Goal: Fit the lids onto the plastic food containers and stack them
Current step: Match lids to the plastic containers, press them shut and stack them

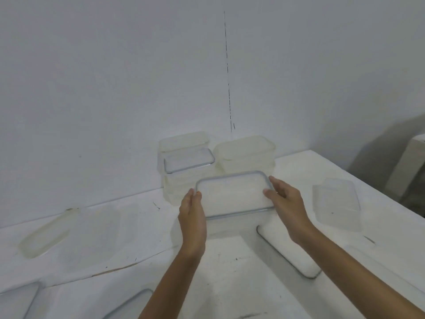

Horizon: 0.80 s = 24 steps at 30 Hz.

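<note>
— White table [230,268] and bare wall [115,88] are filling our view. What are we finding at the left?
— We are seeing a yellowish lid [43,240] lying flat there. Behind centre, a rear stack [184,180] is standing against the wall.
— And our hands?
— Our left hand [192,217] is pressing flat, fingers straight, against the left side of the lidded container [230,227] at mid-table. Our right hand [285,203] is gripping its right edge, thumb lying on the grey-rimmed lid [232,192], fingers curling round the corner. We are not managing to tell whether it is resting or lifted.
— Further right?
— A spare lid [289,252] is lying just beside it, and a clear plastic pile [335,203] is sitting near the table's edge.
</note>
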### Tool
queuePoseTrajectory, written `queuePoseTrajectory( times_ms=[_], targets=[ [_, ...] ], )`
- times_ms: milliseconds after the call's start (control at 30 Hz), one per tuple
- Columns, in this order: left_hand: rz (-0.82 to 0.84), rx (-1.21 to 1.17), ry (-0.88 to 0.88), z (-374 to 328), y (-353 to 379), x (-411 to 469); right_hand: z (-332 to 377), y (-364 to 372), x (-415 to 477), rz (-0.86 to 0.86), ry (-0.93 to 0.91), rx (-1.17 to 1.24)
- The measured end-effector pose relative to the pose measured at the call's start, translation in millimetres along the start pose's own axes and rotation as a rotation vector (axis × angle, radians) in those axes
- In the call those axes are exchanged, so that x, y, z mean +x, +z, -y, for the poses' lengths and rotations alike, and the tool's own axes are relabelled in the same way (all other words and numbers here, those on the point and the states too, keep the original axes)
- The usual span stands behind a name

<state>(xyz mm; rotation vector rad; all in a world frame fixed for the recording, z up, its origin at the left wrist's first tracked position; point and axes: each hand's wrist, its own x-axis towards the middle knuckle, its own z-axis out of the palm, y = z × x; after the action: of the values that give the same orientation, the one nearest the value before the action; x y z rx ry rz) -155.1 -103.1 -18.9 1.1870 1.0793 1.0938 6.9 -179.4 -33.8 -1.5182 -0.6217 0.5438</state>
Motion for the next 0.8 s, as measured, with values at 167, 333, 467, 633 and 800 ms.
queuePoseTrajectory(
  times_ms=[167, 333, 467, 633, 800],
  targets=[
    [0.038, -0.016, 0.051, -38.6, 42.7, 38.2, 43.8, -15.6, 59.9, -0.04, -0.055, 0.089],
    [0.1, 0.022, 0.052, -55.5, 86.6, 86.0, 66.5, -23.1, 134.1, -0.052, -0.041, 0.133],
    [0.1, 0.052, 0.036, -60.1, 121.8, 124.7, 64.5, -22.2, 197.3, -0.025, 0.013, 0.142],
    [0.107, 0.105, 0.052, -50.3, 152.2, 166.9, 45.1, -10.7, 253.5, -0.023, 0.06, 0.09],
    [0.064, 0.177, 0.039, -31.7, 167.2, 200.9, 32.6, 0.5, 286.0, -0.012, 0.045, 0.033]
  ],
)
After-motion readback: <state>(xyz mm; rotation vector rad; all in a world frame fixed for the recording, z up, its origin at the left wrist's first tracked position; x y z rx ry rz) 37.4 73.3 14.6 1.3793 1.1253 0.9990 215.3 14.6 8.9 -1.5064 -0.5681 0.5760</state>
